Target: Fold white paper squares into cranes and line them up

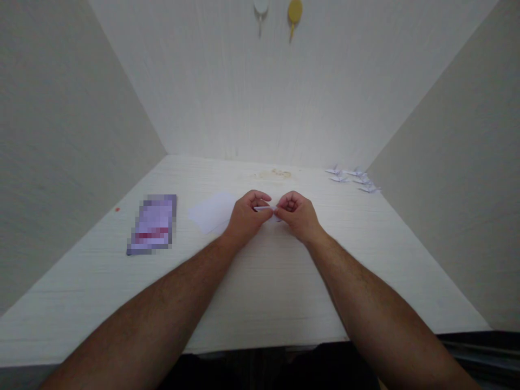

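A small piece of folded white paper (264, 208) is pinched between both hands above the middle of the table. My left hand (249, 211) is closed on its left part, thumb toward me. My right hand (298, 211) grips the other end, its fingers curled and its thumb meeting the left thumb. Much of the folded paper is hidden behind the fingers. White paper sheets (211, 212) lie flat on the table just left of my left hand, partly covered by it.
Several small folded paper cranes (357, 179) stand at the back right corner. A blurred-out purple phone-like rectangle (154, 219) lies at the left. Walls enclose the white table (268, 303) on three sides. White (261, 6) and yellow hooks (295, 11) hang on the back wall.
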`<state>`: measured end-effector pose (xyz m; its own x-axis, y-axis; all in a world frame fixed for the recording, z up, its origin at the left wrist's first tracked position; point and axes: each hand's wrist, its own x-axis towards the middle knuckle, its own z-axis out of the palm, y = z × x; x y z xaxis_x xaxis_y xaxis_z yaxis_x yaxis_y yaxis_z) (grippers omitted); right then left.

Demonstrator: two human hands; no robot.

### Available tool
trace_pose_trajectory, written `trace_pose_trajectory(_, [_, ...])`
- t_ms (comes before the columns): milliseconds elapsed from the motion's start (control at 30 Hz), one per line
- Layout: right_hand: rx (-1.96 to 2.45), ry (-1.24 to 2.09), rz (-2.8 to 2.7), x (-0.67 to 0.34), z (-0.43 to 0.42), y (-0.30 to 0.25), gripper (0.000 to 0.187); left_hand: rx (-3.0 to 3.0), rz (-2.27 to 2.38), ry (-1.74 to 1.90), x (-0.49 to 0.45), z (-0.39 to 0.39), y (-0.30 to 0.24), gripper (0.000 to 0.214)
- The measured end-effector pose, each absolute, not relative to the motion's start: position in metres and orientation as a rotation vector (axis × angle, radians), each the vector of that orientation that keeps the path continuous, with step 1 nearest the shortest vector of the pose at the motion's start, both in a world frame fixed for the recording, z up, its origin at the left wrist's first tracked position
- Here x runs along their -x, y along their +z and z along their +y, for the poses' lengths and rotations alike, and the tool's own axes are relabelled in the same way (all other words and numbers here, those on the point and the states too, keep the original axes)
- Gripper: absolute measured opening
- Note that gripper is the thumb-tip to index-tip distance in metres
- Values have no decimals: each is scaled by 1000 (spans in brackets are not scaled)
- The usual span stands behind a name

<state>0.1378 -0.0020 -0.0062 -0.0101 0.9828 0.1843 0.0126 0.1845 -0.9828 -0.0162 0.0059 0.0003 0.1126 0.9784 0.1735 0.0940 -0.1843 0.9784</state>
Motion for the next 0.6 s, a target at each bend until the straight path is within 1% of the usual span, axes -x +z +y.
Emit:
trace_pose_trajectory(233, [1080,1067,-1305,-138,-2,-8,22,-1361,1062,1190,17,8,-3,36])
trace_pose_trajectory(500, [1122,1032,-1301,-137,-1,-7,19,-1406,1114,1196,16,6,-1,29])
trace_pose_trajectory(600, [1129,1048,-1294,-136,0,-7,20,-1404,1111,1217,16,7,-2,30])
